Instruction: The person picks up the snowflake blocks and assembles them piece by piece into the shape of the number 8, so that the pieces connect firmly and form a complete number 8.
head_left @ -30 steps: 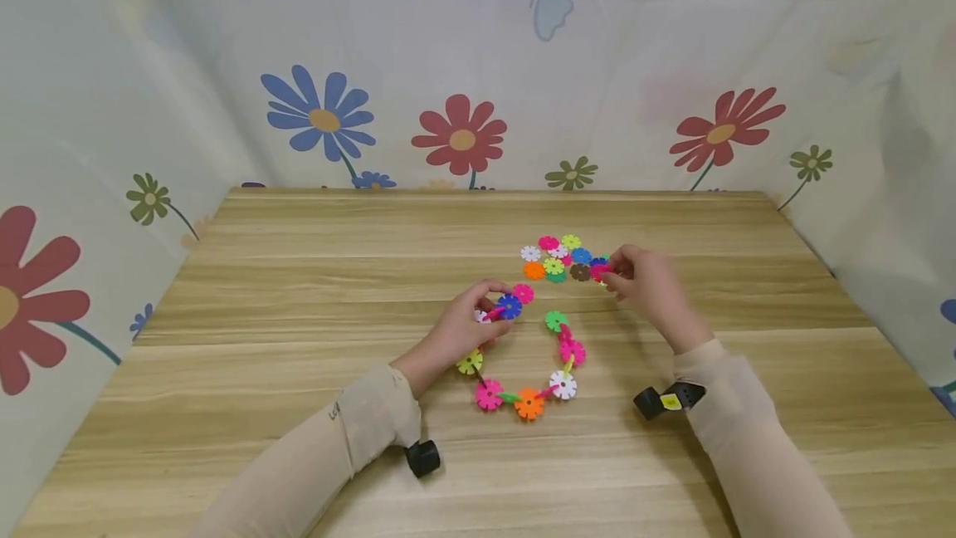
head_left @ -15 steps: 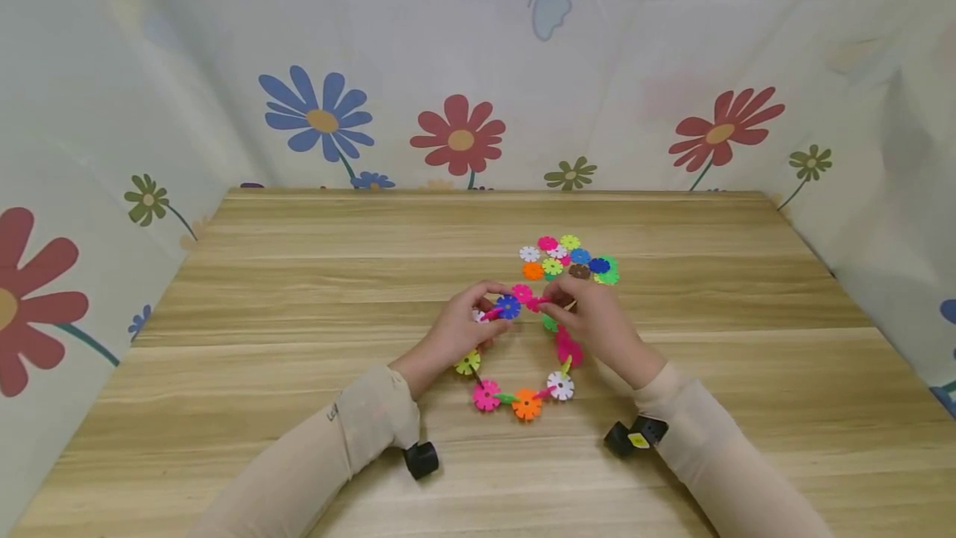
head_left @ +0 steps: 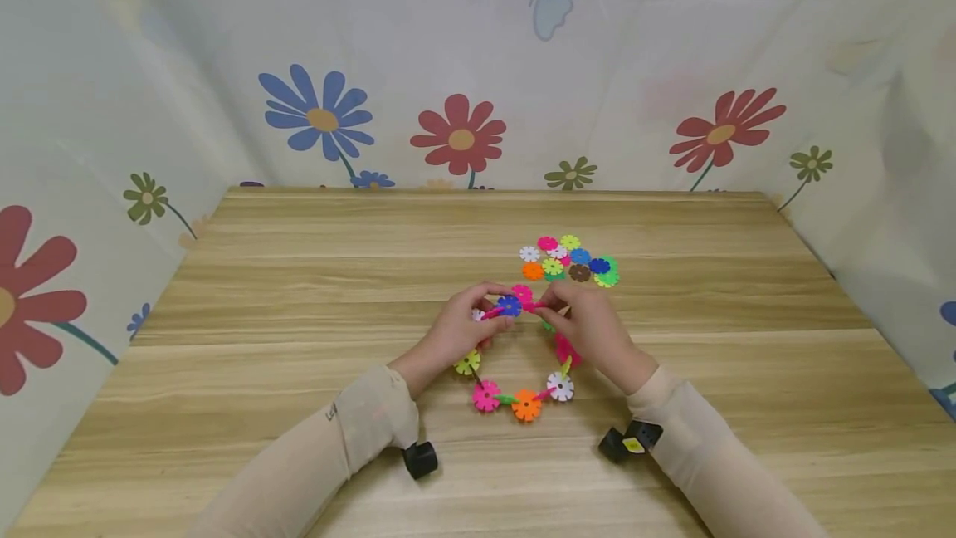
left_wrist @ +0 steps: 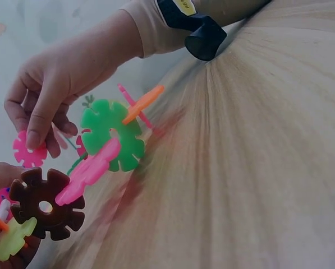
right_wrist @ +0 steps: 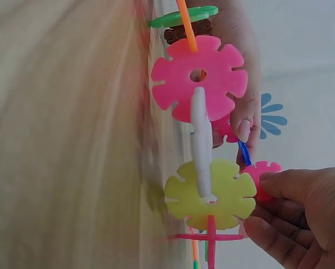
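A chain of interlocked snowflake building discs lies in a loop on the table, with an orange disc [head_left: 526,405] at its near side. My left hand [head_left: 446,332] holds the chain's upper left part by the blue disc [head_left: 509,306]. Between right thumb and fingertips, my right hand [head_left: 593,329] pinches a pink disc [left_wrist: 30,150] against the pink disc [head_left: 521,294] at the chain's end; whether their slots interlock cannot be told. Below the right hand, the chain's other end is partly covered. Brown [left_wrist: 46,204] and green discs [left_wrist: 112,134] stand linked in the left wrist view.
Behind the hands lies a group of loose discs, among them an orange disc [head_left: 533,271], a brown disc [head_left: 579,272] and a dark blue disc [head_left: 600,266]. The wooden table [head_left: 336,247] meets a flower-printed cloth [head_left: 388,40] at the back and sides.
My right hand has taken a pink disc from the loose group and moved left and nearer, to the chain's end. The left hand has stayed in place.
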The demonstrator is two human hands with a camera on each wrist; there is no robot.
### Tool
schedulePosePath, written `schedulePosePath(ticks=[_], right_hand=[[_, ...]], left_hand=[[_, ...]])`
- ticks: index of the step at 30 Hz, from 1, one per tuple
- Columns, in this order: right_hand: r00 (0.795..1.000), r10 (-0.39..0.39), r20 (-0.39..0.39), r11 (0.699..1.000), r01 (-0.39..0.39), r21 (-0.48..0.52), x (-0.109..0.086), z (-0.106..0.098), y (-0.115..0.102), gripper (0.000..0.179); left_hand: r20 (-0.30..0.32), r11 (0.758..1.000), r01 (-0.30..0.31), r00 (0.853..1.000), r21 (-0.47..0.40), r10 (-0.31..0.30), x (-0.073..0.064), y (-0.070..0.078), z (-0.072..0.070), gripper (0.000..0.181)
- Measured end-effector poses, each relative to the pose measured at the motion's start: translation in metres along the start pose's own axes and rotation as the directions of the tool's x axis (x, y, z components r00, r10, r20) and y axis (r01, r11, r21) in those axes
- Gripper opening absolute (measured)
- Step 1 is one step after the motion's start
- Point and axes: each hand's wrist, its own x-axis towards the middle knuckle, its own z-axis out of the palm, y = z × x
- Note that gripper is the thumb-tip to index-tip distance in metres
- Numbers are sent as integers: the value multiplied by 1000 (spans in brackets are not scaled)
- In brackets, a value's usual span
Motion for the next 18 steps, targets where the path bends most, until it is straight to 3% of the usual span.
schedulePosePath(ticks=[6,10,18], right_hand=[[1000,-15,2,1000,15,-20,-2,2,-1,7],[999,-33,-37,999,33,-6,-3,6,-1,8],[991,-18,-136,999,21,24,-7,15,-4,9]], left_hand=[[-4,1000,-6,1000,9,6,0,1,0,39],[0,1000,-8,1000,4,8,0,1,1,40],[5,996,67,998,-61,-67,-1,-1,3,40]])
